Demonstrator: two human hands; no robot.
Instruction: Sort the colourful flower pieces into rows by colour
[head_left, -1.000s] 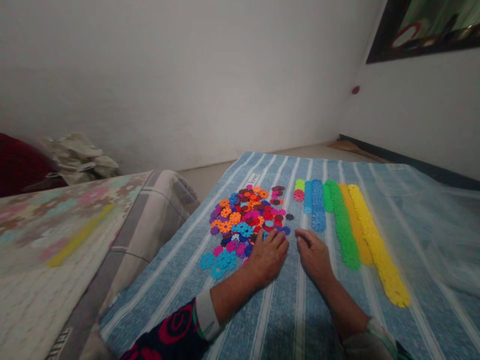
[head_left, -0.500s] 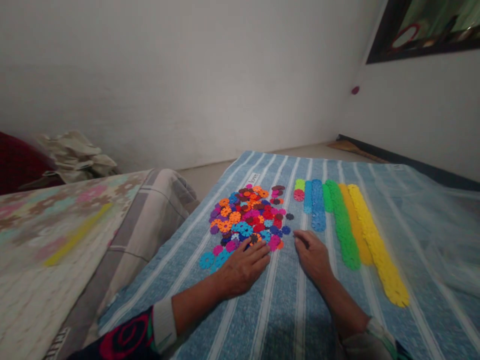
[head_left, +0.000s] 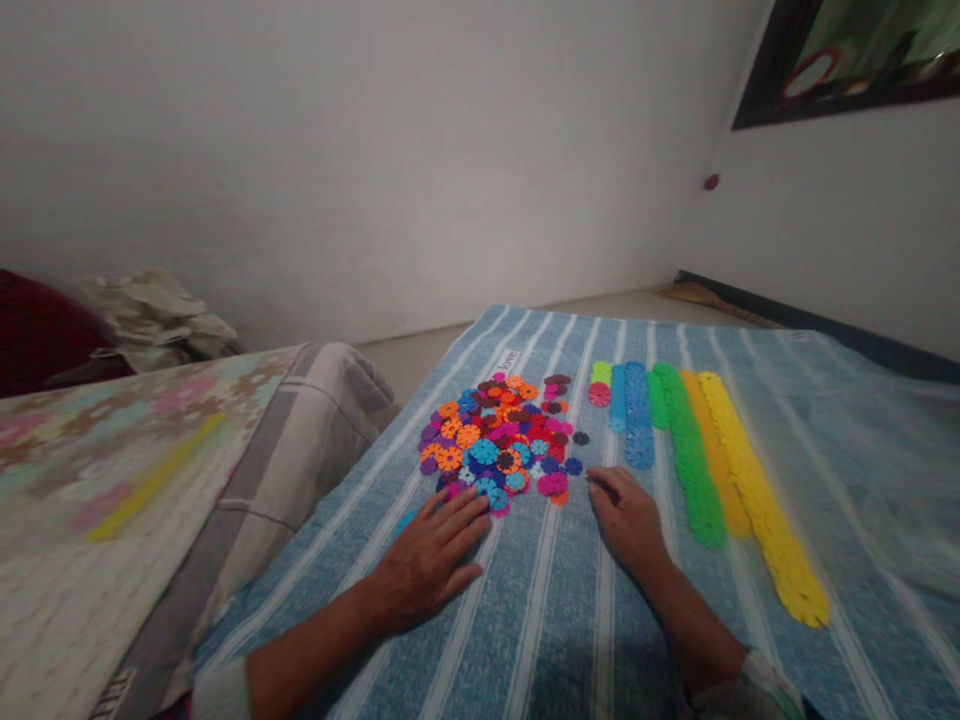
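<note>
A heap of small flower-shaped plastic discs (head_left: 501, 437) in orange, blue, pink, red and purple lies on a blue striped cloth (head_left: 555, 600). My left hand (head_left: 427, 556) lies flat on the cloth at the heap's near left edge, fingers stretched out over some blue discs. My right hand (head_left: 627, 515) rests palm down just right of the heap, fingers curled together at the cloth; whether they pinch a disc is hidden. To its right run sorted rows of discs: blue (head_left: 636, 418), green (head_left: 688, 460), orange (head_left: 716, 455) and yellow (head_left: 757, 495).
A short lime and pink stack (head_left: 599, 383) heads the rows. A folded quilt with a floral top (head_left: 120, 500) lies to the left. Crumpled fabric (head_left: 154, 310) sits by the wall. A framed picture (head_left: 847, 60) hangs at upper right.
My left hand has slid back and to the left along the heap's near edge, dragging discs with it. My right hand has hardly moved.
</note>
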